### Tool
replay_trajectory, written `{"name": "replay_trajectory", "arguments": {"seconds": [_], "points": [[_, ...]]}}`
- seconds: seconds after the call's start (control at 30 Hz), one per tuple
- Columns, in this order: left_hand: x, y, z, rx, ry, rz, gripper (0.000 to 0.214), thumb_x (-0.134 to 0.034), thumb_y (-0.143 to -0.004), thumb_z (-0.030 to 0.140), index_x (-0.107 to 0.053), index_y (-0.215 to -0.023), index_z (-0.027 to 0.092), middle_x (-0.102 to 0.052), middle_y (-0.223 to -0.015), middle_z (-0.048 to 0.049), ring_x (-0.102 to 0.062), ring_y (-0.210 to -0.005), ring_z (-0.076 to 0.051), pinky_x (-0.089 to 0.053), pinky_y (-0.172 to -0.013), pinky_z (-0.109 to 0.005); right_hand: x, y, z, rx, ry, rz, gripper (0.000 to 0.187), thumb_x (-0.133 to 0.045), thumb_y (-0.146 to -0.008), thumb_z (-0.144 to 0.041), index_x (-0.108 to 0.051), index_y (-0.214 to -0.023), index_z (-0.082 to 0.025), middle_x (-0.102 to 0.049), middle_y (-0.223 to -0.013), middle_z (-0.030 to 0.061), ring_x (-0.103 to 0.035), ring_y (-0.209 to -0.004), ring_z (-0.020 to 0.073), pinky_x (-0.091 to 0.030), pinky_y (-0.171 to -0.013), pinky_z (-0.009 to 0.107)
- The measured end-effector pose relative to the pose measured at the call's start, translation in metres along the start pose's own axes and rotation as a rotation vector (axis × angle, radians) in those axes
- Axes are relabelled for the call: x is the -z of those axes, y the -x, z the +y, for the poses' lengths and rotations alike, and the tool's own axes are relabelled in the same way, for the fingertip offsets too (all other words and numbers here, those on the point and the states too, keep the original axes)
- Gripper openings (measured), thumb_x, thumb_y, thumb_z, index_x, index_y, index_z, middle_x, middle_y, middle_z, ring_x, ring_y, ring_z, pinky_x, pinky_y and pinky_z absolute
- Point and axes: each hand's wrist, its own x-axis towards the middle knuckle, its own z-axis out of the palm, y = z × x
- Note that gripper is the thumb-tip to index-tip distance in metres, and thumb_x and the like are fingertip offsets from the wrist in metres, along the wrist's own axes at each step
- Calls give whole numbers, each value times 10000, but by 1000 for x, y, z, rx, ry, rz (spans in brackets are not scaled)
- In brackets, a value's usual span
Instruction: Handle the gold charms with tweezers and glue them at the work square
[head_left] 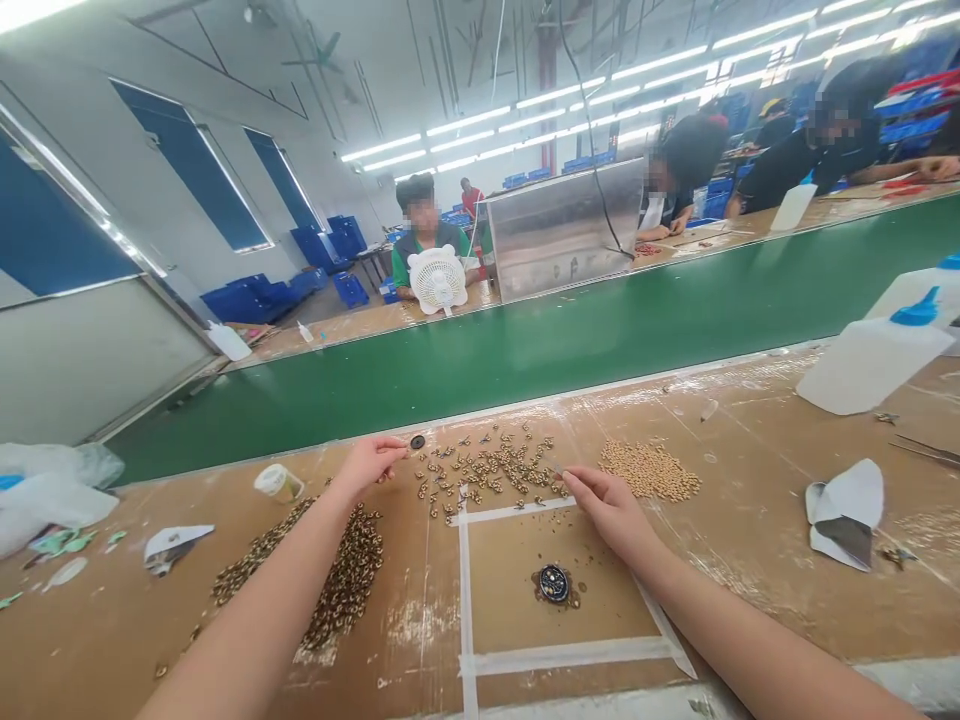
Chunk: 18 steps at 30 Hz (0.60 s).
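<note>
My left hand (pixel 373 463) is closed, its fingertips at the edge of a small black disc (pixel 417 441) beyond the left end of the scattered metal pieces. Over the right end of these small brass-coloured pieces (pixel 495 468) is my right hand (pixel 600 497), thumb and finger pinched together. A tiny bluish tip shows at that pinch, too small to name. Below, inside a frame of white tape (pixel 570 655), lies a dark round piece (pixel 553 583) with light dots, ringed by brownish wet-looking spots. A large heap of dark brass pieces (pixel 349 570) is partly hidden by my left forearm.
Tan beads (pixel 651 470) lie right of my right hand. A small white tub (pixel 277 483) stands left. White bottles (pixel 874 360), folded paper (pixel 847 510) and tweezers (pixel 926 450) are at right. Beyond the green belt (pixel 480 345), several people work near a white fan (pixel 438 280).
</note>
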Motion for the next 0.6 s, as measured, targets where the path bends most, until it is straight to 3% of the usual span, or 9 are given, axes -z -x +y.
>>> {"name": "replay_trajectory", "arguments": {"seconds": [0.1, 0.2, 0.33, 0.47, 0.6], "points": [[-4, -8, -10, 57, -146, -72, 459, -922, -537, 504, -743, -776, 156, -704, -660, -34, -522, -477, -121, -297, -462, -245, 2, 0, 1, -4, -6, -2, 537, -629, -921, -677, -847, -1023, -197, -849, -1008, 121, -764, -1018, 351, -575, -921, 431], [-4, -12, -13, 66, -252, -130, 472, -879, -572, 571, -716, -752, 166, -721, -699, -47, -510, -471, -122, -287, -465, -252, 3, 0, 2, -6, -20, -1, 546, -638, -908, -698, -848, -1007, -204, -849, -1060, 135, -766, -1070, 364, -572, -974, 451], [21, -10, -13, 20, -372, -118, 502, -792, -649, 654, -703, -796, 182, -717, -712, -32, -487, -510, -132, -345, -525, -270, 4, 0, 4, -2, -2, -8, 545, -638, -903, -701, -846, -995, -207, -847, -1022, 129, -769, -1034, 358, -585, -938, 442], [52, 3, -14, -15, -498, -179, 385, -855, -570, 547, -745, -702, 202, -724, -674, -23, -572, -617, -188, -386, -611, -291, 4, 2, 4, -17, 38, -10, 511, -637, -921, -659, -845, -1005, -200, -811, -859, 84, -754, -951, 328, -585, -905, 417], [58, 25, -23, -26, -543, -238, 253, -883, -528, 433, -797, -676, 246, -786, -736, -26, -671, -741, -246, -421, -685, -301, 4, 3, 2, -18, 40, -31, 483, -643, -934, -628, -846, -999, -195, -740, -709, 53, -742, -931, 326, -583, -876, 408]]}}
